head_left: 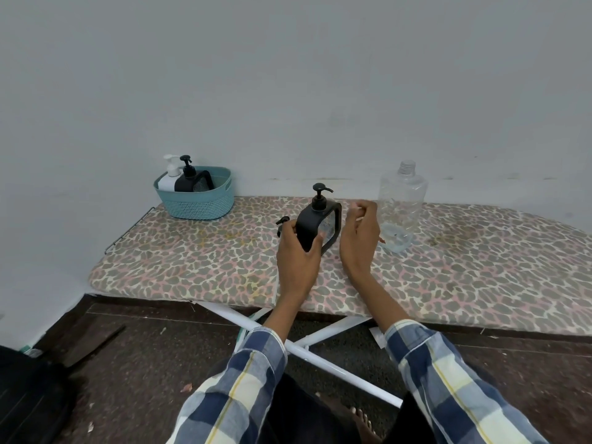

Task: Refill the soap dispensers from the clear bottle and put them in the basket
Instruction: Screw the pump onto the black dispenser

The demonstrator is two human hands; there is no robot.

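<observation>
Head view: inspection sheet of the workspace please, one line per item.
Surface: ironing board with leopard-print cover, some stains.
Job's things: black dispenser upright on the board, pump on; clear bottle upright, uncapped, a little liquid at the bottom; teal basket at the far left end holding a white dispenser and a second black dispenser.
Clutter: small black item behind the left hand, partly hidden.
Grippers: left hand grips the black dispenser's body; right hand loosely curled beside it, holds nothing.
Cables: nothing seen.
Surroundings: plain wall, dark floor, white board legs, dark bag at lower left.
</observation>
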